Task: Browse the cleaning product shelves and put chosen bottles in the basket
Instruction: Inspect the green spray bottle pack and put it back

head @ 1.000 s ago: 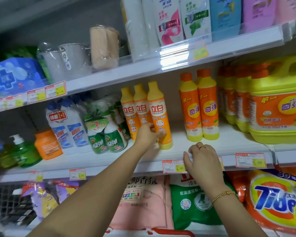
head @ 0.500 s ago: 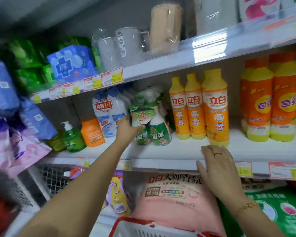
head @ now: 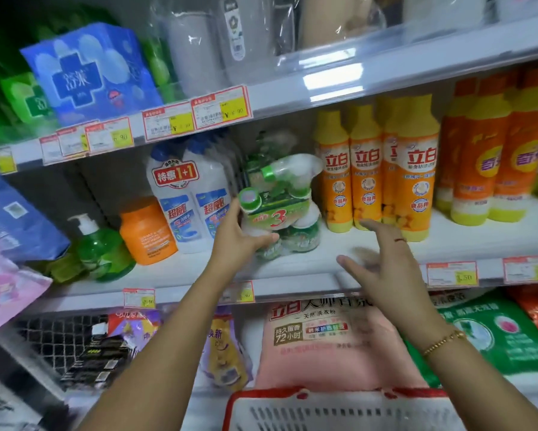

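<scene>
Our left hand (head: 233, 241) has moved from the yellow bottles (head: 417, 169) to grip the green pack (head: 286, 213); our right hand (head: 382, 262) lifts off the shelf (head: 479, 241) edge, fingers spread, empty. Basket (head: 339, 412) next, likely.

Bare forearms (head: 168, 337), gold wrist bracelet (head: 445, 340), ring (head: 400, 240) on the right hand (head: 382, 269).

Your left arm stretched forward, your left hand (head: 236, 241) gripping the green bottle pack (head: 285, 213), your right hand (head: 382, 265) with straight spread fingers, lifted beside it.

head-worn view, close to shelves (head: 323, 269)
</scene>
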Action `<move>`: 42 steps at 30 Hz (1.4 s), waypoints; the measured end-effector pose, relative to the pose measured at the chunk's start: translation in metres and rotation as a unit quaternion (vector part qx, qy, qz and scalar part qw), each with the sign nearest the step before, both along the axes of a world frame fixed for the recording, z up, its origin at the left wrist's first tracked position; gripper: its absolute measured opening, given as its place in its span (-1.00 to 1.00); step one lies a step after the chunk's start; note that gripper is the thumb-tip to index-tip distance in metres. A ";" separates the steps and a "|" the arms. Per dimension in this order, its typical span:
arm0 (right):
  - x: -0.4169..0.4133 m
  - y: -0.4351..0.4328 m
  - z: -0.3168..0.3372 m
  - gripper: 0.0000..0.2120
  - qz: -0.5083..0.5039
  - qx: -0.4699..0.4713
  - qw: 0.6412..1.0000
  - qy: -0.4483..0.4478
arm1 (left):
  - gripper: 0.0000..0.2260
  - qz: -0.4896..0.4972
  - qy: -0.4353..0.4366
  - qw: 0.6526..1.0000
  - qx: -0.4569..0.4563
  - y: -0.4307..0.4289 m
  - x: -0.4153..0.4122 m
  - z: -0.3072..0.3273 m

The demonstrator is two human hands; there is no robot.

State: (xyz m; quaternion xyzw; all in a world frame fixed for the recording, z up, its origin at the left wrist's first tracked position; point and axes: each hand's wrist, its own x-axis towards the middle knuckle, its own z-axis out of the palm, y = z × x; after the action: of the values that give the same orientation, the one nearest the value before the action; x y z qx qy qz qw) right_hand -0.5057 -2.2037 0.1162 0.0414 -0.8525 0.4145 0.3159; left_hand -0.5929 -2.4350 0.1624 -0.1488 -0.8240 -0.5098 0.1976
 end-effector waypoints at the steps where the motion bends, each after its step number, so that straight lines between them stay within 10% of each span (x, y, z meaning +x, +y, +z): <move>1: 0.003 -0.009 0.003 -0.37 0.011 -0.028 1.000 -0.001 | -0.35 -0.001 0.025 1.000 -0.002 0.002 0.011 -0.003; 9: 0.041 -0.037 0.012 -0.07 0.140 -0.164 0.976 -0.002 | -0.41 -0.020 0.125 0.992 0.011 0.012 0.104 0.032; 14: 0.049 -0.040 0.035 -0.09 0.299 -0.320 0.898 0.044 | -0.42 -0.022 0.140 0.988 0.062 0.016 0.156 0.066; 22: 0.061 -0.018 0.055 -0.18 0.377 -0.285 0.874 0.118 | -0.40 0.004 0.110 0.988 0.108 0.029 0.210 0.070; 37: 0.044 -0.004 0.040 -0.40 0.390 -0.318 0.864 -0.026 | -0.61 -0.003 -0.098 0.955 0.281 0.025 0.184 0.025; 42: 0.044 -0.026 0.032 -0.21 0.294 -0.171 0.940 0.006 | -0.61 0.024 -0.114 0.930 0.348 0.015 0.170 0.021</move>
State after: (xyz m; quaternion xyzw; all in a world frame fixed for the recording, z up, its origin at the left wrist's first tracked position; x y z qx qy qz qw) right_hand -0.4621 -2.2297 0.1483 0.2373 -0.7167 0.6284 0.1873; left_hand -0.4225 -2.4204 0.1837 0.0083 -0.6150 -0.7734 0.1536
